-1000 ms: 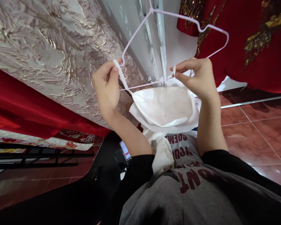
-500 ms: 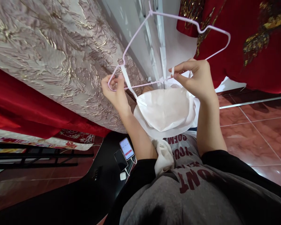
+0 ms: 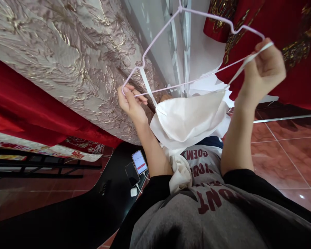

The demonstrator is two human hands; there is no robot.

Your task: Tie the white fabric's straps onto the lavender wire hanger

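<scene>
My left hand (image 3: 131, 102) pinches the lower left corner of a pale pink clothes hanger (image 3: 162, 34). A white garment (image 3: 190, 116) hangs below the hanger, one thin strap (image 3: 147, 84) looped over the hanger's left notch. My right hand (image 3: 266, 67) is closed at the hanger's right end, with the garment's other strap (image 3: 245, 65) stretched up across its fingers. That end of the hanger is hidden behind the fingers. Lower down, the garment's cloth (image 3: 181, 173) bunches against my left forearm and the grey shirt (image 3: 215, 193).
Textured pinkish fabric with a metallic sheen (image 3: 80, 62) hangs close on the left, red garments with gold sequins (image 3: 298, 31) on the right. A black tabletop (image 3: 67, 211) at lower left carries two phones, one lit (image 3: 139, 162), one dark (image 3: 132, 174), and a small white case (image 3: 134, 192).
My right hand has moved right and up, drawing the strap from the hanger's lower bar to its right end. The hanger has shifted slightly right and up.
</scene>
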